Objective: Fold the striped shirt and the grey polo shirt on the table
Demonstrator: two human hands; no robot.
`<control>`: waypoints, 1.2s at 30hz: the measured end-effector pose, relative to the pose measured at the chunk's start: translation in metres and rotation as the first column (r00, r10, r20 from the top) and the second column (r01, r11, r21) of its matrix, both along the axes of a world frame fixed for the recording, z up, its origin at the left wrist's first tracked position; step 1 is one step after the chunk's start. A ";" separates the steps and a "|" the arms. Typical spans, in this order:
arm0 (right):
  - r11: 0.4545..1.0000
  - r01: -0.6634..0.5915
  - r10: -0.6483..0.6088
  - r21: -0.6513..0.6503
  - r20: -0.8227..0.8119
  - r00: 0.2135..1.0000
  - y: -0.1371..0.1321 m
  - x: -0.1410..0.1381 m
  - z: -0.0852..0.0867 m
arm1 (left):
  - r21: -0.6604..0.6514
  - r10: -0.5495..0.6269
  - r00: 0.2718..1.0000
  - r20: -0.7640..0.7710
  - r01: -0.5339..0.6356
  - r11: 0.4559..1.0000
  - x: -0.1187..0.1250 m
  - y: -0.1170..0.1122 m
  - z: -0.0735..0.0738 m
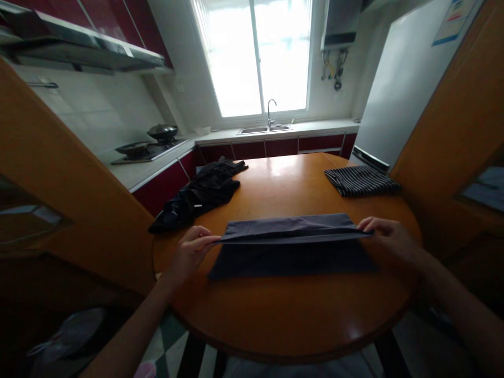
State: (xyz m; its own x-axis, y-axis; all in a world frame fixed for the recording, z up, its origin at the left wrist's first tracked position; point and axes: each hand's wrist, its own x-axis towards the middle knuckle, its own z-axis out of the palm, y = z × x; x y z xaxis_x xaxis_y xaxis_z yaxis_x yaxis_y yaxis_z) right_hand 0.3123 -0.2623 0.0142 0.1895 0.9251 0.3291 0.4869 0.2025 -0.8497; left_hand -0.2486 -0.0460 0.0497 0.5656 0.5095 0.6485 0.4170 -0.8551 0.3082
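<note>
A dark grey-blue piece of cloth (291,260), perhaps a garment, lies on the round wooden table in front of me. Its near edge is lifted and stretched taut between my two hands, partly folded over toward the far side. My left hand (193,245) pinches the left corner of that edge between thumb and fingers. At the other end, my right hand (384,233) pinches the right corner in the same way. What kind of garment it is, I cannot tell.
On the wooden table (283,325), a crumpled black garment (208,189) lies at the left and a folded black-and-white striped cloth (360,180) at the back right. Behind are a sink (254,130), a stove with pans (162,131) and a fridge (405,79).
</note>
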 end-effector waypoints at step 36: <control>0.992 -0.105 0.128 -0.074 0.534 0.836 -0.049 -0.035 0.008 | -0.165 -0.184 0.911 -0.370 0.131 0.977 -0.014 -0.024 -0.018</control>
